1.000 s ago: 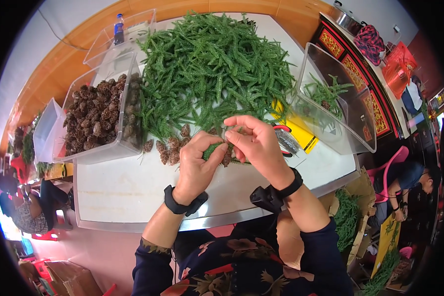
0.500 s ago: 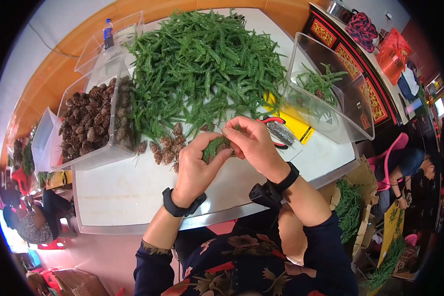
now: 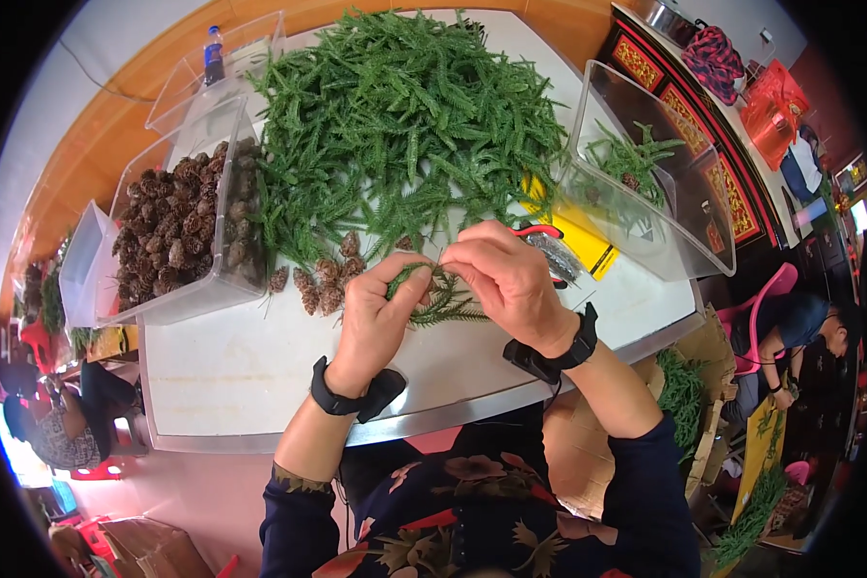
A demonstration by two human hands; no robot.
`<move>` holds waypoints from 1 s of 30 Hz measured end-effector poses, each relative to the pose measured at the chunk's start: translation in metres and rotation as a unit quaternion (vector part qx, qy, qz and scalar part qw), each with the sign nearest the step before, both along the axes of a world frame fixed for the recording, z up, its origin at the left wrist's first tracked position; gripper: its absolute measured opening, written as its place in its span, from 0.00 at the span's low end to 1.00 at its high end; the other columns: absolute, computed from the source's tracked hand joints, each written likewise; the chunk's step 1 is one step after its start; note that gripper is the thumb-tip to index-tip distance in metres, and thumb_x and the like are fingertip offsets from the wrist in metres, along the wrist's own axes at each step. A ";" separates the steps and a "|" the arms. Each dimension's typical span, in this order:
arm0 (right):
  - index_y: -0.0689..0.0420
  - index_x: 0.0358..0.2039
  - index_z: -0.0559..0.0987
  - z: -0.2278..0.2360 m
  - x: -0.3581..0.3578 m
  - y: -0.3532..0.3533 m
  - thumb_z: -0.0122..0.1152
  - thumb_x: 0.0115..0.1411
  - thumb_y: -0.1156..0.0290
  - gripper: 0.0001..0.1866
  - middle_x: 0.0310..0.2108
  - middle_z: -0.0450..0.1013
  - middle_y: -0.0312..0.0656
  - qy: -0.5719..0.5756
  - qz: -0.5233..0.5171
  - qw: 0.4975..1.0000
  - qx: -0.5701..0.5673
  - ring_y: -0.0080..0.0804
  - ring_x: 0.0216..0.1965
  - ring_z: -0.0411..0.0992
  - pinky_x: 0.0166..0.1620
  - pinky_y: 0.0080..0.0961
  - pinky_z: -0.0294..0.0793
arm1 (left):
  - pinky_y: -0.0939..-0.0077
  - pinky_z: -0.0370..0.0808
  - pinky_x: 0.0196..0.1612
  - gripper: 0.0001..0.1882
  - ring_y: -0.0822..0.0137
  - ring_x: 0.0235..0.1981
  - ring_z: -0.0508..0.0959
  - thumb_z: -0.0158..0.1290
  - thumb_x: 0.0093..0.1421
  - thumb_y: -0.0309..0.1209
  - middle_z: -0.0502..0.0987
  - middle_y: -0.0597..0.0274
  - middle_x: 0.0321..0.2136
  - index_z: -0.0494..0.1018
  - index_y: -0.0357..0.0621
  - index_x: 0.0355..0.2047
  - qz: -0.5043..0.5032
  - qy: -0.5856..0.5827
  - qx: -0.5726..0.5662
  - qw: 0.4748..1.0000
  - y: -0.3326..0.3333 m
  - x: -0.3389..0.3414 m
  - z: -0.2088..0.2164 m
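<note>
Your left hand (image 3: 374,313) had its thumb and fingers clamped on a green sprig (image 3: 453,306), with one needled part showing between thumb and forefinger and more fanning out beneath your right hand (image 3: 506,284), above the tabletop (image 3: 231,376). Your right thumb and forefinger were together at the tips, just beside the left ones, near the sprig's upper end; what lay between them was too small to tell. Loose pine cones (image 3: 329,275) sat just left of your left hand, near a clear bin (image 3: 188,301) full of more cones. Beyond your fingers spread a heap of greenery (image 3: 405,116), and a red-handled tool (image 3: 539,231) lay just past your right hand.
</note>
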State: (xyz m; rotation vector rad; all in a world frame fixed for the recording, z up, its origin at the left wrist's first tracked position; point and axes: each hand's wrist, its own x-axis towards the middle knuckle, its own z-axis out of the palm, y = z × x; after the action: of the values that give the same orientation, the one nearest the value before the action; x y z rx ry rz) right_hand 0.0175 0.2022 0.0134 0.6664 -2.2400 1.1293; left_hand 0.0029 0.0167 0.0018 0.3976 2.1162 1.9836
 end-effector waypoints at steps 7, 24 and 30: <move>0.54 0.33 0.80 0.016 -0.004 0.014 0.62 0.47 0.80 0.11 0.34 0.72 0.37 0.083 0.034 0.982 0.166 0.33 0.29 0.72 0.29 0.26 0.71 | 0.83 0.70 0.30 0.08 0.79 0.25 0.73 0.50 0.63 0.27 0.75 0.66 0.22 0.76 0.36 0.37 -0.020 -0.018 0.011 1.000 0.000 0.001 0.001; 0.57 0.31 0.78 0.028 -0.002 0.007 0.62 0.53 0.73 0.04 0.34 0.72 0.39 -0.067 -0.033 0.985 0.155 0.39 0.33 0.71 0.35 0.35 0.69 | 0.86 0.65 0.29 0.07 0.82 0.26 0.69 0.51 0.64 0.27 0.74 0.72 0.23 0.76 0.38 0.40 -0.022 0.080 -0.102 0.991 0.002 0.006 -0.001; 0.61 0.35 0.79 0.009 -0.006 0.081 0.61 0.55 0.72 0.08 0.31 0.73 0.46 -0.167 -0.189 0.939 0.234 0.48 0.37 0.72 0.40 0.39 0.71 | 0.87 0.66 0.30 0.09 0.82 0.26 0.70 0.52 0.63 0.26 0.74 0.72 0.25 0.76 0.39 0.43 0.004 -0.002 0.023 1.000 0.005 0.004 0.006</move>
State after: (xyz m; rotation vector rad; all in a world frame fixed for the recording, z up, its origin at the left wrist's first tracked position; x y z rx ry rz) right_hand 0.0112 0.2828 0.0224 0.1971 -2.8096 0.5472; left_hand 0.0070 0.0217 0.0080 0.3929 2.0751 2.0387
